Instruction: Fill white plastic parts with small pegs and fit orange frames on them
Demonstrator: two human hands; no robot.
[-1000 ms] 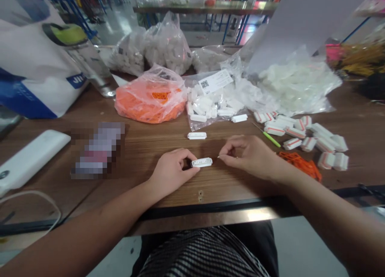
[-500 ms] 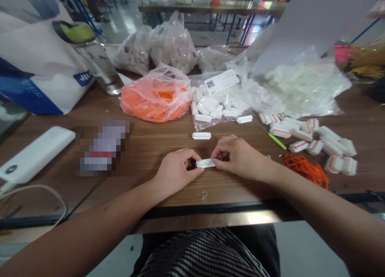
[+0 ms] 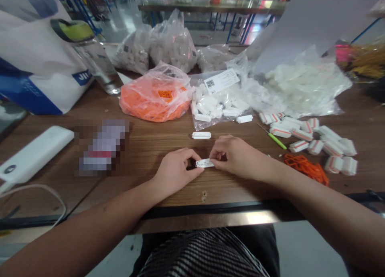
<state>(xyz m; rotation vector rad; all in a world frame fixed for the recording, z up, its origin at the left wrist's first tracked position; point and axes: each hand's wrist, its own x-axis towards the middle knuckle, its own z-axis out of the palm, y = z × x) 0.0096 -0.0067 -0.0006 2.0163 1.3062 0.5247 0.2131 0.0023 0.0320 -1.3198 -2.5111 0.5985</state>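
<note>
My left hand (image 3: 177, 172) pinches the left end of a small white plastic housing (image 3: 203, 163) between thumb and fingers, low over the wooden table. Small marks or slots run along its upper face. The fingers of my right hand (image 3: 230, 154) are closed at its right end, covering that end; whether a small part sits in them is hidden. Just beyond lies a similar white plastic piece (image 3: 201, 135). To the right are orange strips (image 3: 305, 168), a green-handled pick (image 3: 276, 140) and several white pieces with orange lines (image 3: 300, 134).
Behind stand a bag of orange strips (image 3: 153, 96), a labelled clear bag of white pieces (image 3: 210, 102) and a bag of pale parts (image 3: 303, 80). On the left are a power bank (image 3: 39, 150), a blurred-out object (image 3: 104, 146), a water bottle (image 3: 96, 60) and a white-blue bag (image 3: 45, 60).
My right hand has shifted very slightly left along the white housing. My left hand and the housing stay in place.
</note>
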